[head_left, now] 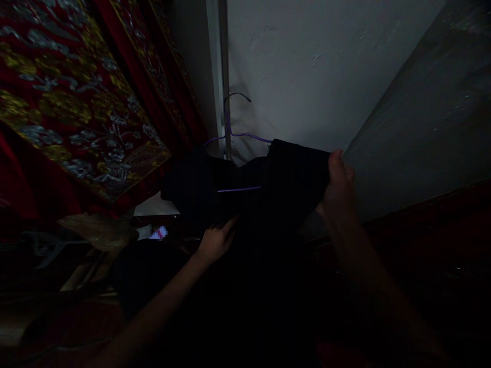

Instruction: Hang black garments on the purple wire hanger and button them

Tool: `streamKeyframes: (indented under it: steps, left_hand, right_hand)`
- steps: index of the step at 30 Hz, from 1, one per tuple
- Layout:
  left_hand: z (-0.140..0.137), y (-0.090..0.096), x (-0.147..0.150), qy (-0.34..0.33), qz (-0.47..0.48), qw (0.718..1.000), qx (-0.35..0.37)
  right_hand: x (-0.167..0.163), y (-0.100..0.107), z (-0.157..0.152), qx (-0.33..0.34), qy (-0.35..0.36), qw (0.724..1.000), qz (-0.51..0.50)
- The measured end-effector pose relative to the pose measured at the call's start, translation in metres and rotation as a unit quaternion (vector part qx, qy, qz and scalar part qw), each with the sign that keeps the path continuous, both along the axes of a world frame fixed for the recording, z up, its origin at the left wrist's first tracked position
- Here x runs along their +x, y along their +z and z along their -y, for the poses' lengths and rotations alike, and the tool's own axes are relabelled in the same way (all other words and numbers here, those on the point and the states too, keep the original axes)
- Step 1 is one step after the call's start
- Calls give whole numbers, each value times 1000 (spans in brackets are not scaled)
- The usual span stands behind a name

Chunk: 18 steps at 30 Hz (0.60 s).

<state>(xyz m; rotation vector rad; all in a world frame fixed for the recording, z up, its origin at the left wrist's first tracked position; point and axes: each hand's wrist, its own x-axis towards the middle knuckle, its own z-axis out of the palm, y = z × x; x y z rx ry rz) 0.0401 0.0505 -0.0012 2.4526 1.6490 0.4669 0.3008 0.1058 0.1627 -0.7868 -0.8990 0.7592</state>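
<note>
A dark garment (295, 179) hangs on a thin purple wire hanger (245, 135). The hanger's hook rises above the neck opening, and its lower bar shows inside that opening. At the garment's right shoulder, my right hand (340, 179) is closed on the cloth with the thumb on top. My left hand (217, 243) is at the front below the neckline, fingers curled against the fabric and the index finger reaching along it. The cloth is too dark to show its folds or lower end.
A red cloth with gold and silver embroidery (76, 97) hangs at the upper left. Behind the hanger stands a pale wall (307, 66) with a vertical strip (218, 66). Dim clutter, including a blurred bright patch (159, 233), lies low on the left.
</note>
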Motion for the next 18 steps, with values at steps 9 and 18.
streamKeyframes:
  steps: [9,18]
  left_hand:
    - [8,25,0,5,30,999,33]
    - [-2,37,-14,85,89,987,105]
  right_hand:
    - [-13,40,24,58,-48,996,40]
    - [-48,52,-69,30,20,999,28]
